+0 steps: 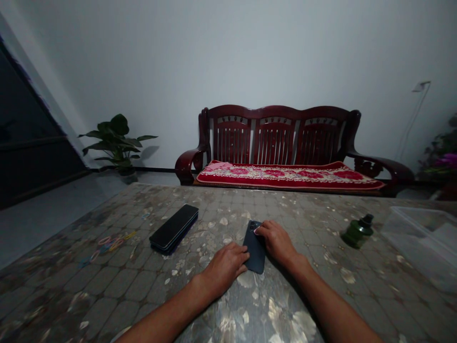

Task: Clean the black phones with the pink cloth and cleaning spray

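Both forearms (171, 305) reach in over a patterned tabletop (303, 286), converging on a dark phone (255, 256) lying back up between the hands. Left hand (227, 266): fingers bent, tips against the phone's left edge; I cannot tell whether it grips or merely rests there. Right hand (277, 240): fingers closed on a small pale piece (256, 231), held at the phone's upper end beside the camera lenses. To the person's left: dark flat stack (174, 226), then coloured loops (111, 243). To the right: green bottle (357, 233), upright, dark top; just beyond it, clear plastic box (400, 233). Past the table: wooden bench (274, 113) bearing a red floral mat (293, 176).
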The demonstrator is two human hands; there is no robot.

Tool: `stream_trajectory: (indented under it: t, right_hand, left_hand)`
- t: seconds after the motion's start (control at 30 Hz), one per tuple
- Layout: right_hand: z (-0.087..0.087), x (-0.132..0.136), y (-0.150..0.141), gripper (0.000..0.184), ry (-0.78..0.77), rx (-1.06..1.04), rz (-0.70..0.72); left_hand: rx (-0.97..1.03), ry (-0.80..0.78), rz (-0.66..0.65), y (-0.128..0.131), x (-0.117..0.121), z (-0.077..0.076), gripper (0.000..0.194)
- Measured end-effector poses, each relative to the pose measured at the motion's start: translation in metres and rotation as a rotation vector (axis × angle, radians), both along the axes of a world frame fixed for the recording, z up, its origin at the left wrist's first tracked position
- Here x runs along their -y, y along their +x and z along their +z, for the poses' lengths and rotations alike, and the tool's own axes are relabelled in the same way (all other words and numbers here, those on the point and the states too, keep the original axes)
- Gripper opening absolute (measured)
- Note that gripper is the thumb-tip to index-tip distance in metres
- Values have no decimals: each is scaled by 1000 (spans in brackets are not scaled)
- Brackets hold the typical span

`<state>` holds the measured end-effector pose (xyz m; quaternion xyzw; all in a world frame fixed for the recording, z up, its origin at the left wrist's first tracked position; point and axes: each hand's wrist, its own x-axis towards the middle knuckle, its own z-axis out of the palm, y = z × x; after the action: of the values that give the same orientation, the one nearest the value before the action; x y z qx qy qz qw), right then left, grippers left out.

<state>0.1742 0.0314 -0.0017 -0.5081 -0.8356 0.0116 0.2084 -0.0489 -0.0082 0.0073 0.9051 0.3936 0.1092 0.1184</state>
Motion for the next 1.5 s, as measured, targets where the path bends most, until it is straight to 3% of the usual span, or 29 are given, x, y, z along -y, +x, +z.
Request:
stream_trajectory:
  t: [0.2,0.43,0.67,0.87,1.1,1.3,1.5]
  right_hand:
    - [5,6,0,31,-14,-26,153]
    - [-1,-3,5,33,5,-84,41]
    - [-2,5,11,29,10,-89,276]
    - [-4,-2,17,29,48,-123,153]
    - [-4,8,12,28,16,-110,295]
    - [-6,3,15,31,56,-107,184]
    - [-11,10,12,28,112,-99,324]
  left_hand:
    - [-1,10,13,2,2,-1,24]
    - [-23,35,12,3,4,0,21]
    - [-7,35,-20,4,3,2,20]
    - [-28,40,-32,4,2,-1,19]
    - [-44,20,-24,5,2,-1,18]
    - [-23,34,-24,4,3,-2,20]
    - [-17,79,-34,4,3,-6,19]
